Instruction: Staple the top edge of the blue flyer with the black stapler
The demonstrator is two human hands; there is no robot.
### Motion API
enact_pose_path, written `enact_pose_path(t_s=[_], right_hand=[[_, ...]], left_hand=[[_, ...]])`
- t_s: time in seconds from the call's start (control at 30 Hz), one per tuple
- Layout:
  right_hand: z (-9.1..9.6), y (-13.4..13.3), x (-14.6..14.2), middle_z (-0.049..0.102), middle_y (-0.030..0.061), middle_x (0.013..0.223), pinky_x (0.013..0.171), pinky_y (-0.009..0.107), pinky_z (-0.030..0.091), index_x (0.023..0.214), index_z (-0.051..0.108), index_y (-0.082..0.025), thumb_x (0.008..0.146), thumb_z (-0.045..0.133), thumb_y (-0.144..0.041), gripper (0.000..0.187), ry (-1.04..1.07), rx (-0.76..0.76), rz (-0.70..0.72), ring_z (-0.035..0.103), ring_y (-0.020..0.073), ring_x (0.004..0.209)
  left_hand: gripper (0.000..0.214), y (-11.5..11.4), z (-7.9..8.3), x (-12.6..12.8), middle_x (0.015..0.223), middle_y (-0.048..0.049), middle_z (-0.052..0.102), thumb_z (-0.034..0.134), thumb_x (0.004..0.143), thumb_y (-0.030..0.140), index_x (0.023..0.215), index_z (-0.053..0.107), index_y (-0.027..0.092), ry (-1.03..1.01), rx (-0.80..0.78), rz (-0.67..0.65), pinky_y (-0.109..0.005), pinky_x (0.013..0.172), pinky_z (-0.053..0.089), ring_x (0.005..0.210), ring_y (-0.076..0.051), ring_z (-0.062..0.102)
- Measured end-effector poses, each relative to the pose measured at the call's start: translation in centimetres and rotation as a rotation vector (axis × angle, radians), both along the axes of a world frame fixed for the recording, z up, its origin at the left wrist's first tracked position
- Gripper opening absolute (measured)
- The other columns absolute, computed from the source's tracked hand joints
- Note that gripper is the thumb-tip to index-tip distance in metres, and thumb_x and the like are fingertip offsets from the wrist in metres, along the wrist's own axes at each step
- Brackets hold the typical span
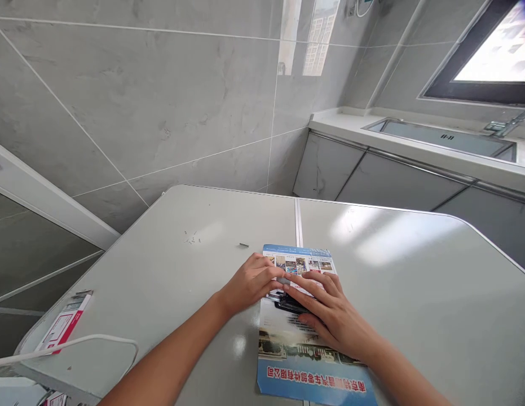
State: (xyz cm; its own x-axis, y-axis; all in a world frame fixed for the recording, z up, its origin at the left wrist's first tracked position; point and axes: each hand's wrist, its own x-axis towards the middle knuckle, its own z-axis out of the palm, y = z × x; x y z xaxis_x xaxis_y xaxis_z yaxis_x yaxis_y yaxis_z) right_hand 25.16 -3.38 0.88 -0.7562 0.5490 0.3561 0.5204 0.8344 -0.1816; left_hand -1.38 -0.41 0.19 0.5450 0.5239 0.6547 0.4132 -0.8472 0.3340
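Note:
A black stapler (290,304) lies on a printed brochure (304,389), largely hidden under my fingers. My left hand (250,282) is closed in a pinch on a short grey strip that looks like a row of staples (283,280), just above the stapler. From the other side my right hand (334,313) covers the stapler, with its thumb and fingers around the body. Its long fingertips reach the same staple strip and touch the left fingers. How the strip sits against the stapler is hidden.
Another small staple strip (244,245) lies left of the brochure, with several loose staples (192,238) farther left. A red and white box (65,324) and a white cable (97,338) are at the left edge. A seam (298,220) crosses the pale table.

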Motion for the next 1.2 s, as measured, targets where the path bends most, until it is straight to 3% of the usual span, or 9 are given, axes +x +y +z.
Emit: enact_pose_path(t_s=[0.27,0.47,0.8,1.2], right_hand=[[0.29,-0.05,-0.06,0.040,0.0005,0.166,0.112,0.054,0.040,0.164,0.030,-0.035,0.107,0.048,-0.034,0.059,-0.031,-0.043,-0.009,0.042,0.0316,0.138],[0.20,0.08,0.26,0.037,0.0022,0.167,0.113,0.057,0.038,0.163,0.033,-0.033,0.107,0.048,-0.034,0.057,-0.009,-0.034,0.026,0.037,0.0327,0.144],[0.52,0.01,0.21,0.043,0.0022,0.164,0.114,0.055,0.038,0.164,0.030,-0.034,0.107,0.047,-0.031,0.059,-0.017,-0.053,0.040,0.041,0.0307,0.142],[0.18,0.00,0.40,0.046,0.0021,0.162,0.116,0.054,0.037,0.160,0.038,-0.032,0.106,0.051,-0.029,0.056,-0.005,-0.036,0.043,0.041,0.0304,0.142]], left_hand=[[0.023,0.07,-0.08,0.01,0.099,-0.0016,0.074,0.062,0.103,0.021,0.124,0.052,0.024,-0.064,0.007,-0.008,-0.033,0.085,0.046,0.086,-0.016,0.064],[0.019,0.14,-0.25,-0.08,0.101,-0.0012,0.074,0.058,0.105,0.020,0.122,0.051,0.025,-0.100,-0.036,-0.032,-0.033,0.085,0.047,0.083,-0.016,0.061],[0.019,0.09,-0.11,-0.13,0.099,-0.0022,0.073,0.056,0.106,0.027,0.124,0.051,0.024,-0.027,-0.026,-0.053,-0.034,0.085,0.047,0.084,-0.016,0.062],[0.025,0.09,-0.36,-0.18,0.100,-0.0017,0.073,0.063,0.103,0.029,0.124,0.049,0.026,-0.066,-0.031,-0.054,-0.033,0.085,0.048,0.084,-0.016,0.061]])
